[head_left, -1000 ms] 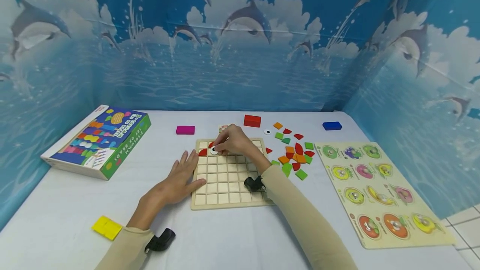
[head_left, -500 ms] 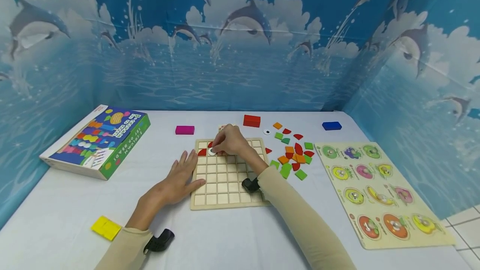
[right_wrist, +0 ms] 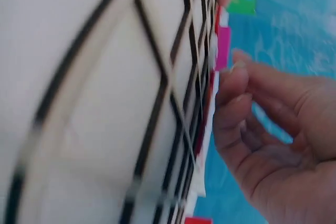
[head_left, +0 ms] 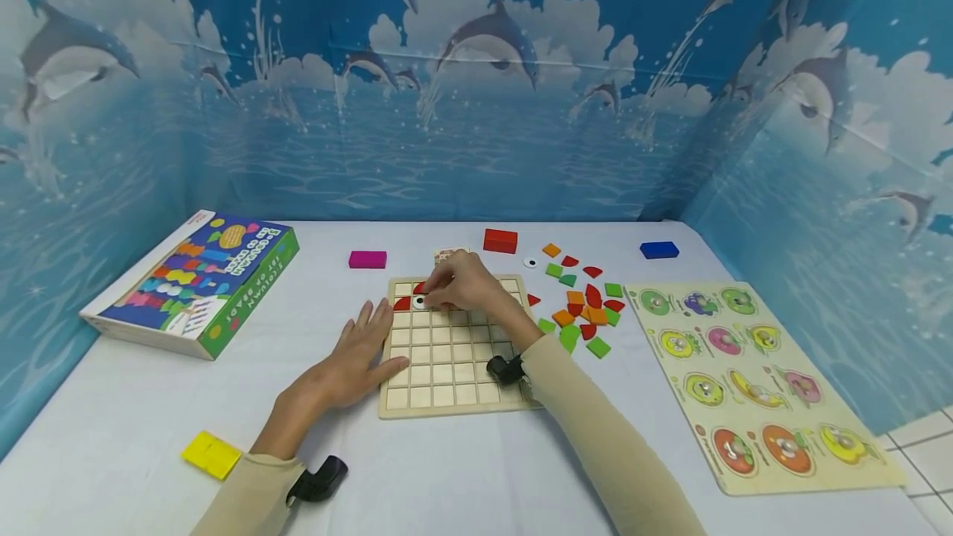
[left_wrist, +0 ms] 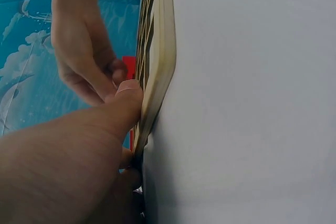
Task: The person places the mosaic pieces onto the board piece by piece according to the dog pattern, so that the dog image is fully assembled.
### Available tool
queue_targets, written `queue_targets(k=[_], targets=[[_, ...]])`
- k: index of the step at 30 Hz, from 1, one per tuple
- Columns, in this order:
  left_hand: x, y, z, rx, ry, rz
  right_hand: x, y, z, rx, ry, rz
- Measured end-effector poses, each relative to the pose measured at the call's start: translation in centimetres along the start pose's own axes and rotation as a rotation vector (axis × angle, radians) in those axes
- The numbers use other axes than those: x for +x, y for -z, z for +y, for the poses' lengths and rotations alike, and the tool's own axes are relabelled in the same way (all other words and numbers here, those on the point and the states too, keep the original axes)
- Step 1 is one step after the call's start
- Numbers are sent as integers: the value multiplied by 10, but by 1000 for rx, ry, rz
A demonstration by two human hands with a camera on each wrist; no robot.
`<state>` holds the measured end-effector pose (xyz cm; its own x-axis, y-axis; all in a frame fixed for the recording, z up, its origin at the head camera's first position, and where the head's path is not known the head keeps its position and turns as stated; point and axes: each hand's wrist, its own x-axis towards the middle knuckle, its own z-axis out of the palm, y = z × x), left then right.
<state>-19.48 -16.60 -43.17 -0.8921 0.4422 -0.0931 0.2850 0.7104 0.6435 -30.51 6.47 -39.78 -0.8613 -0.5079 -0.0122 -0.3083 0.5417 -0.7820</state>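
A wooden grid board (head_left: 432,375) lies on the white table before me. Two red quarter-round tiles (head_left: 402,303) sit in cells at its far left corner. Among them lies a white eye disc (head_left: 419,302) with a black pupil, its right edge overlapped by the curled fingertips of my right hand (head_left: 465,284), which pinch at it from above. My left hand (head_left: 350,358) lies spread along the board's left edge, its thumb resting on the frame. In the left wrist view, the left thumb (left_wrist: 128,95) presses against the board's edge (left_wrist: 165,51).
Loose red, orange and green tiles (head_left: 569,337) and another eye disc (head_left: 530,262) lie right of the board. A small card (head_left: 450,254) is behind it. A fruit puzzle (head_left: 752,387), a boxed game (head_left: 193,279) and red (head_left: 500,241), magenta (head_left: 368,259), blue and yellow blocks surround it.
The eye disc has shifted slightly left and down into its cell beside the red tiles, my right fingertips staying at it. My left hand has kept its place.
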Motion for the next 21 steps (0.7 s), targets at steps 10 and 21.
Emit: queue_targets(k=[10,21], targets=[[7,-9,-13,25,16,30,-36,60,19,-35,105,40],[3,-7,-8,-18,-3,28,-62,103,67,-125,23,63]])
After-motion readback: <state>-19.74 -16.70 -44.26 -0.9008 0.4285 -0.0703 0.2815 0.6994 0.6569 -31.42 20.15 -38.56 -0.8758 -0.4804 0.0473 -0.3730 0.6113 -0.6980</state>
